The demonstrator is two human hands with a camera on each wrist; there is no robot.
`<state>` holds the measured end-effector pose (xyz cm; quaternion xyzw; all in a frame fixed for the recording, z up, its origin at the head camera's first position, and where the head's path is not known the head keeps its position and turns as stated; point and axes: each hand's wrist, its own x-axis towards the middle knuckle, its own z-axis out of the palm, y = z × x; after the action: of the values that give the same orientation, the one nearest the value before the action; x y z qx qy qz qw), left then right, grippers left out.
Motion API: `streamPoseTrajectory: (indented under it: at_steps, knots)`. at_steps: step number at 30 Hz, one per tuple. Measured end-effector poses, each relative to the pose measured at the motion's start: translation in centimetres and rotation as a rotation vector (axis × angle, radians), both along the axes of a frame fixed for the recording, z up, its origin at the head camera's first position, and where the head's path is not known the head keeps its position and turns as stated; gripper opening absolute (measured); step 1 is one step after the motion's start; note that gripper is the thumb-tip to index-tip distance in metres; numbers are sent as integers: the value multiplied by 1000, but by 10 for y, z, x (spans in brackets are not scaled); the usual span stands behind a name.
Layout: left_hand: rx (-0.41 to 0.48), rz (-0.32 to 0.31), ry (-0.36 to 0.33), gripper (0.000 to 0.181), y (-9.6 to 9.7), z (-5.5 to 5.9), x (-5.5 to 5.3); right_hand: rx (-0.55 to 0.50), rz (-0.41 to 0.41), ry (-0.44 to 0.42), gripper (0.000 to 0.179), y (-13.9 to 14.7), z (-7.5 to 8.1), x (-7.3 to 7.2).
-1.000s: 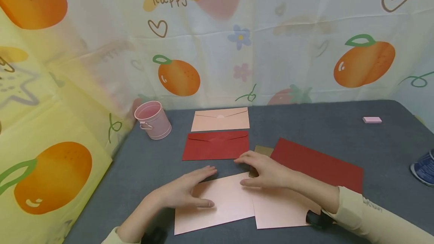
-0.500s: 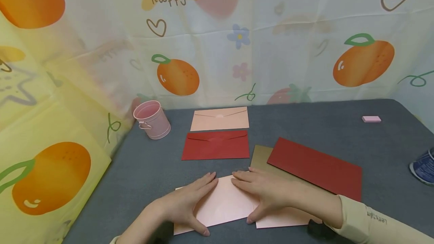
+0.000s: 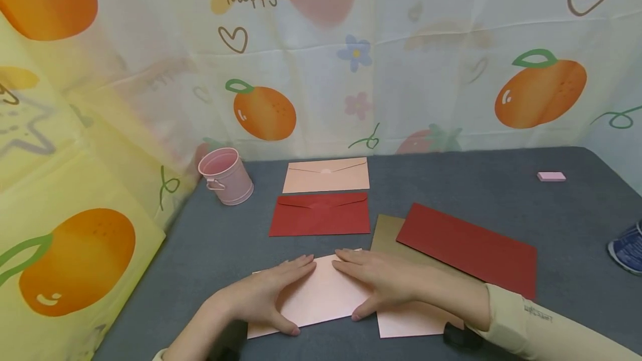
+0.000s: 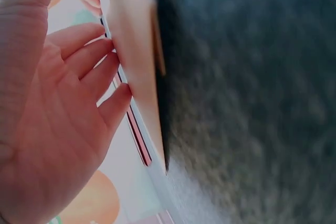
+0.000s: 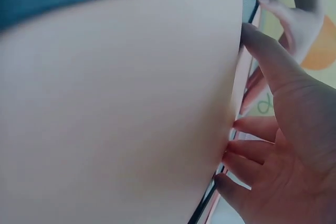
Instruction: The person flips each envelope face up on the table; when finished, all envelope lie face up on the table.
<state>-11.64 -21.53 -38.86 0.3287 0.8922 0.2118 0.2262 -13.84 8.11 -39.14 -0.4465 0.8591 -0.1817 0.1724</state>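
A pale pink envelope (image 3: 321, 294), plain side up, lies slightly askew at the front of the table under both hands. My left hand (image 3: 268, 297) spreads over its left part, fingertips near the far edge and thumb at the near edge. My right hand (image 3: 378, 277) rests on its right part in the same way, fingers toward the far edge, thumb low. Beneath the right forearm lies a second pale pink envelope (image 3: 411, 319), which fills much of the right wrist view. In the left wrist view, the left fingers (image 4: 102, 64) touch the pink paper and are nearly straight.
A red envelope (image 3: 321, 216) and a pink envelope (image 3: 326, 176) lie flap side up in a column behind. To the right, a plain red envelope (image 3: 471, 247) overlaps a gold one (image 3: 386, 233). A pink bucket (image 3: 228, 180), pink block (image 3: 551, 176) and blue object (image 3: 627, 247) stand farther out.
Both hands came down onto the front pink envelope, the right one moving left off the gold envelope's corner. The envelope has then slid a little left and away, apart from the second pink one.
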Motion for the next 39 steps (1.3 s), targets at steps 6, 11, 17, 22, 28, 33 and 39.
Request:
streamPoseTrajectory:
  at_steps: [6,11,17,22,28,33,39]
  knots:
    - [30,-13,-15,96,-11,1,-5,8,0,-27,90,-6,-1,-2]
    - [68,-31,-18,89,-19,0,-9,10,15,-21,91,-7,-1,-4]
    - [126,-44,13,80,-25,-1,-11,-19,43,39,80,-6,0,-2]
    - [199,-43,38,63,-28,4,-13,-103,44,146,62,-5,2,-2]
    - [344,-31,87,38,-31,16,-15,-253,-5,203,38,-1,6,-6]
    - [508,-15,171,18,-34,23,-18,-455,-39,259,16,0,9,-12]
    - [606,42,289,11,-39,26,-24,-557,-104,191,17,2,13,-17]
